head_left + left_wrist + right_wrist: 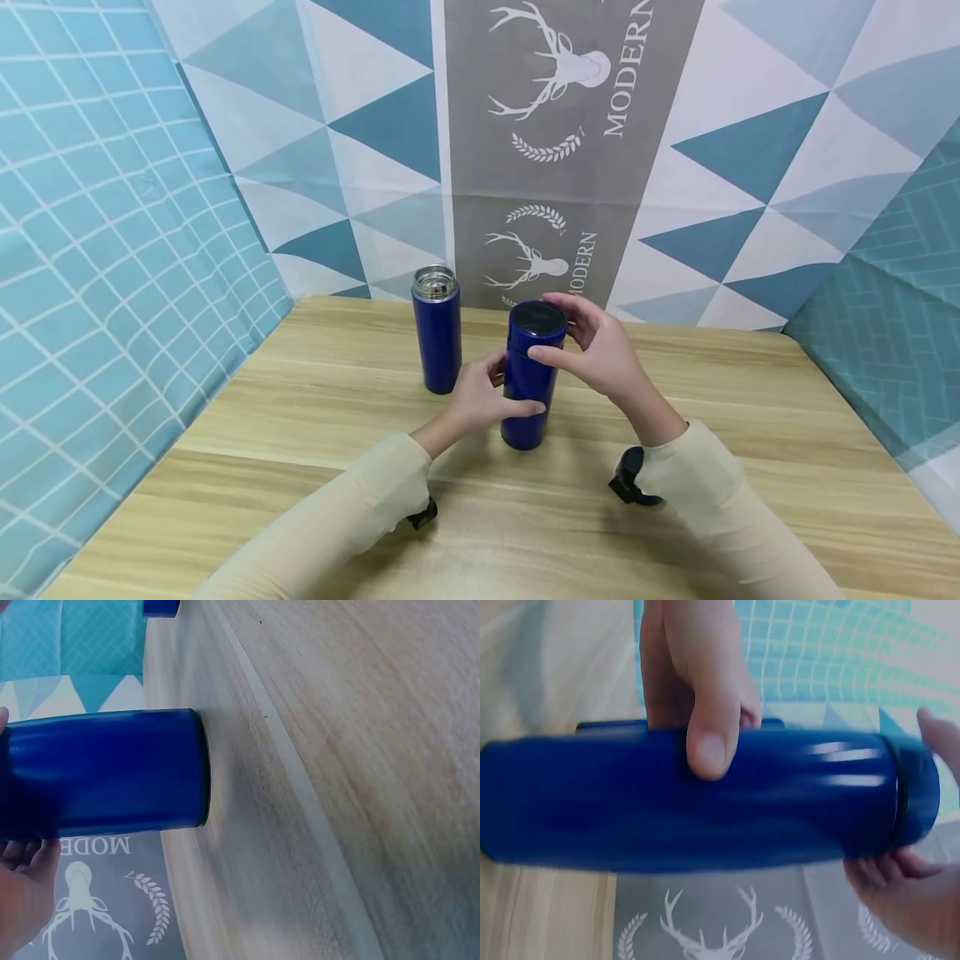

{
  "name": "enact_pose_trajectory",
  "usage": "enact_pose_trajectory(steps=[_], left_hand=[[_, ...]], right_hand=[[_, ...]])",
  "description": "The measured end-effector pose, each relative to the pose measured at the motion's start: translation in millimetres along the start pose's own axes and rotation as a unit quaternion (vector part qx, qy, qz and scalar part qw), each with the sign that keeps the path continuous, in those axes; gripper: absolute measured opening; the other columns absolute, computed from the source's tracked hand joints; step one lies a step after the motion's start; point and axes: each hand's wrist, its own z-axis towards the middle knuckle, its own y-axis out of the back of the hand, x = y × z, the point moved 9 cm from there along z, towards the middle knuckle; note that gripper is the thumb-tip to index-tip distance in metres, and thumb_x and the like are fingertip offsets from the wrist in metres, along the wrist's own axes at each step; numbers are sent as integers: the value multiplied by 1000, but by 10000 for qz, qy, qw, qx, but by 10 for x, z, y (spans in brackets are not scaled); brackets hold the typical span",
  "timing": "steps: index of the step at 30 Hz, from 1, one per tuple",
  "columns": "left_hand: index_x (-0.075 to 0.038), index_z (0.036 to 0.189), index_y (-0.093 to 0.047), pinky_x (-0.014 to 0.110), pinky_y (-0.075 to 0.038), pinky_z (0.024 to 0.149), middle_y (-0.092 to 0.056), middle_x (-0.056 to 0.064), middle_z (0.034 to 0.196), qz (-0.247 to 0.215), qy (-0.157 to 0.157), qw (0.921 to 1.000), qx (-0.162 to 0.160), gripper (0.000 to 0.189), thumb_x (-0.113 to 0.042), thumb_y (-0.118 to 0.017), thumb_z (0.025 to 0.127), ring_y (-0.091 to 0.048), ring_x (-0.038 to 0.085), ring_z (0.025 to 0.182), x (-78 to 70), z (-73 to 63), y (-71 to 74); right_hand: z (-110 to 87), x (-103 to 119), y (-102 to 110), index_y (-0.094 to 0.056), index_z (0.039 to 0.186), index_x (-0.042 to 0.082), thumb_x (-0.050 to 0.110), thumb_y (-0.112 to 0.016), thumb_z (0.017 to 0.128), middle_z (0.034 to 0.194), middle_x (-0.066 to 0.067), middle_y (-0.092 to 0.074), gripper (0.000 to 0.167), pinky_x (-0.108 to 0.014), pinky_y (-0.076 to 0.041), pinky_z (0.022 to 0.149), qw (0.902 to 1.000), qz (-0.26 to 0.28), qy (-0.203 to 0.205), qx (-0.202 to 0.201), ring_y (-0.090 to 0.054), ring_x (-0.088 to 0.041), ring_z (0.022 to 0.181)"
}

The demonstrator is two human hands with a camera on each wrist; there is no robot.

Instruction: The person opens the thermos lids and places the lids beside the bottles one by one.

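A blue thermos bottle stands upright between the two hands, with its dark-topped lid on. My left hand grips the body at mid-height, thumb across the front and fingers behind. Around the lid, my right hand has its thumb in front and its fingers at the far side. A dark seam between lid and body shows in the right wrist view. The bottle's dark base rim is close over the wooden table in the left wrist view.
A second blue thermos bottle stands lidless, back and left, its steel mouth showing. Part of another blue object enters the left wrist view's top edge. Patterned cloth walls rise behind the wooden table.
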Motion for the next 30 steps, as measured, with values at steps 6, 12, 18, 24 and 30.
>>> enact_pose_trajectory(steps=[6,12,18,24,30], left_hand=[[-8,122,-60,37,-54,98,-70,10,115,-66,-11,10000,7,64,-19,-88,66,-68,22,107,-2,0,-11],[-8,122,-60,38,-54,98,-70,9,115,-52,30,10000,13,64,-21,-88,66,-67,20,107,16,-2,-4],[-8,123,-59,37,-54,98,-69,8,117,11,35,10000,26,66,-23,-88,66,-67,21,108,26,16,10],[-8,123,-60,38,-54,98,-69,9,116,-44,82,9999,38,67,-22,-89,65,-67,22,108,33,17,14],[-8,122,-60,38,-54,98,-69,9,116,1,44,10000,48,66,-23,-89,65,-67,22,108,31,23,11]], right_hand=[[8,3,14,-51,134,4,4,-77,78,130,-17,-58,62,-20,-50,100,9997,-166,-44,-199,-59,-31,119],[61,-39,43,-53,132,4,4,-78,77,130,-14,-59,61,-10,-49,93,9998,-204,-67,-22,-62,-13,111],[104,-64,46,-53,132,4,3,-77,77,131,-15,-58,60,-12,-48,96,9998,0,59,164,-61,-1,106],[152,-113,38,-50,133,-1,2,-77,77,126,-2,-60,62,-15,-49,98,9980,377,181,471,-61,-3,108],[234,-153,33,-47,133,-7,5,-79,76,119,12,-63,66,-17,-51,96,9914,752,408,988,-62,-5,108]])
